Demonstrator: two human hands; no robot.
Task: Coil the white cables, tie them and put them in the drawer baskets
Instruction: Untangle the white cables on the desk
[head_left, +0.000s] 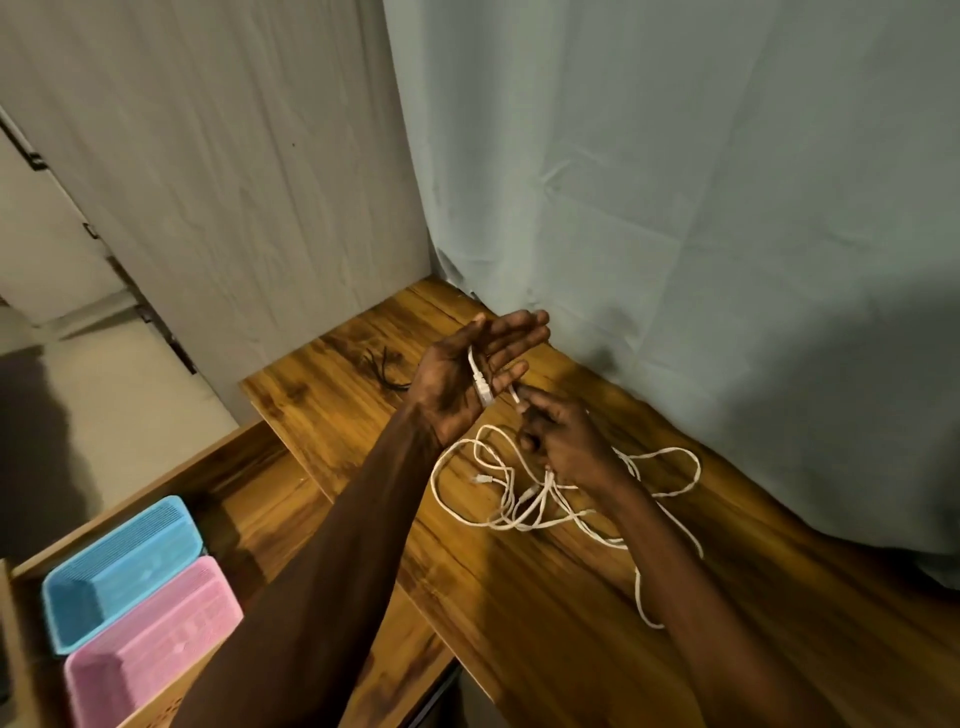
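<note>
No writing or brand mark can be read on anything here. The left hand (470, 371) is held palm up with fingers spread wide, a white plug end of a thin white cable (524, 499) lying across its palm. The right hand (563, 441) pinches that cable just beside the left fingers, its fingers curled narrow around the strand. The rest of the cable lies in loose tangled loops on the brown wood-grain tabletop (519, 597), near the pale blue curtain (701, 208). A small bundle of black ties (384, 370) lies near the table's far left edge. In the open wooden drawer (249, 483) sit a blue plastic mesh basket (122, 566) and, touching it, a pink plastic mesh basket (156, 644).
</note>
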